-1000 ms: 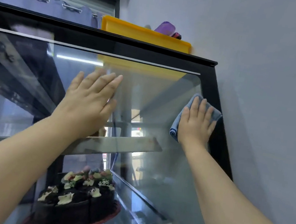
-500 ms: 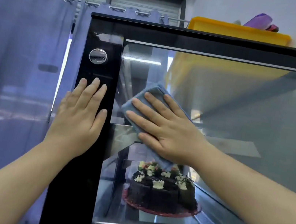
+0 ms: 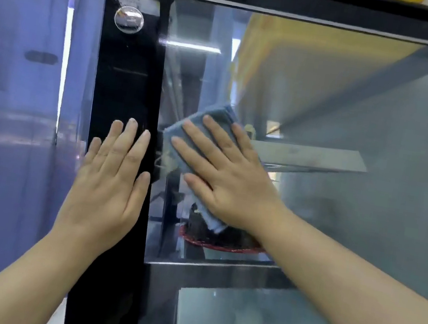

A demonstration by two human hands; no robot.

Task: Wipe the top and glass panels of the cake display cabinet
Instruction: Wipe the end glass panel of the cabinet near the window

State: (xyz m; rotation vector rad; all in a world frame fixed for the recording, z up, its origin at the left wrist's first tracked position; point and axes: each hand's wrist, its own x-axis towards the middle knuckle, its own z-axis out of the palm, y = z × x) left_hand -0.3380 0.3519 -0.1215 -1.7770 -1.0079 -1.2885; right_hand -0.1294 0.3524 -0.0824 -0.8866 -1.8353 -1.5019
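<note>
While the left hand [image 3: 109,187] lies flat, fingers together, on the black frame [image 3: 126,87], the right hand [image 3: 229,180], fingers spread, presses a blue cloth [image 3: 198,129] against the glass panel [image 3: 353,113].

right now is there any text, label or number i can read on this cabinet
None can be read.
Round silver badge on the black frame: any marking is too blurred.
Pale sticker above the badge: blurred, nothing can be made out.
Glass panel: reflections only, no text.
</note>
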